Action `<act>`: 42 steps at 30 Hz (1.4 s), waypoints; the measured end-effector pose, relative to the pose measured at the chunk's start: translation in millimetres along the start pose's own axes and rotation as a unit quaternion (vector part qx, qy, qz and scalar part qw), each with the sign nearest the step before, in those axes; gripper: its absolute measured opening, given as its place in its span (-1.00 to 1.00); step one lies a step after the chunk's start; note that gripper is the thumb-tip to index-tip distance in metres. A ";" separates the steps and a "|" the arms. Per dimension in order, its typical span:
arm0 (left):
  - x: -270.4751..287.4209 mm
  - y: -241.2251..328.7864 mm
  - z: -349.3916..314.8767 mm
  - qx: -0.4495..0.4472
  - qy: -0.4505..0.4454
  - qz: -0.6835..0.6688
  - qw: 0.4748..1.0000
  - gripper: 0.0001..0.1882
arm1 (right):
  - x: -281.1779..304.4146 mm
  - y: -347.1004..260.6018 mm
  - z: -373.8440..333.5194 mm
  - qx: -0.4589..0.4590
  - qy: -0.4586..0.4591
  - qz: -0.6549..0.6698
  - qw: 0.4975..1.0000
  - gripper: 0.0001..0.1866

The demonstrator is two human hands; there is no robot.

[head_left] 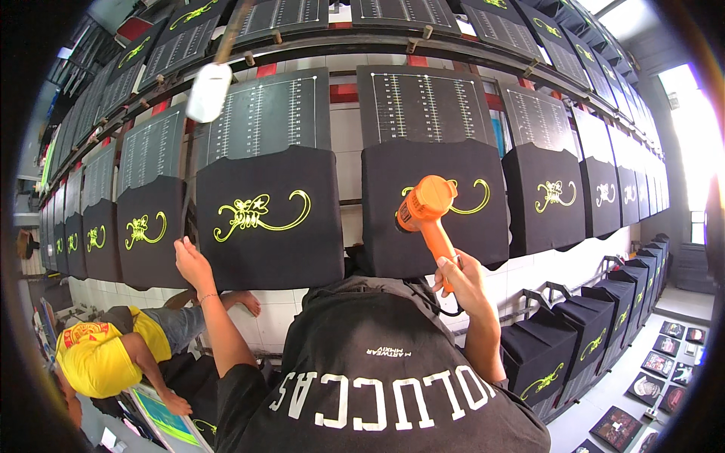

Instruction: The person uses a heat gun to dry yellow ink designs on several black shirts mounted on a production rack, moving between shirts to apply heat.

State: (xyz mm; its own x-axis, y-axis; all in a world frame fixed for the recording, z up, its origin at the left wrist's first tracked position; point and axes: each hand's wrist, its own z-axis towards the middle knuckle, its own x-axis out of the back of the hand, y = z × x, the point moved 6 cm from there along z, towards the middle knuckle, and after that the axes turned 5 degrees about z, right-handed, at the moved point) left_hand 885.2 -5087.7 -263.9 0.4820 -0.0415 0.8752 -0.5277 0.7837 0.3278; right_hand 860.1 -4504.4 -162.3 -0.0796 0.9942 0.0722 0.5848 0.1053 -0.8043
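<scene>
My right hand (462,281) grips the handle of an orange heat gun (432,198). The heat gun's round head is over a black garment panel (404,253) and covers part of its yellow-green line print. At the left, my left hand (195,266) is beside the lower left edge of another black panel (264,264), which bears a full yellow-green print (257,214). The left fingers are closed at a thin dark strip by that edge, and whether they hold it is too small to make out. Both panels lie on dark boards marked with white scales (423,106).
A white object (209,92) hangs from above at upper left. More printed panels on boards run left and right in a curved row, including one at right (551,200). A person in a yellow shirt (106,355) bends over a framed screen (162,415) at lower left. Black printed pieces (585,332) line the lower right.
</scene>
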 end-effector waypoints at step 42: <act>113.5 -473.6 189.0 0.168 0.150 0.204 0.953 -0.71 | -246.0 -39.7 1.6 0.063 -0.004 0.126 0.990 -0.65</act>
State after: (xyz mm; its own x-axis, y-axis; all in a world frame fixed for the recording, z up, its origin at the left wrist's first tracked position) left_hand 1057.5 -5580.7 -252.6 0.3401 0.4419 0.8301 -0.8837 0.4521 0.1214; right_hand 855.2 -4753.2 -149.0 0.0495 0.9882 -0.1446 0.4815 -0.1505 -0.8634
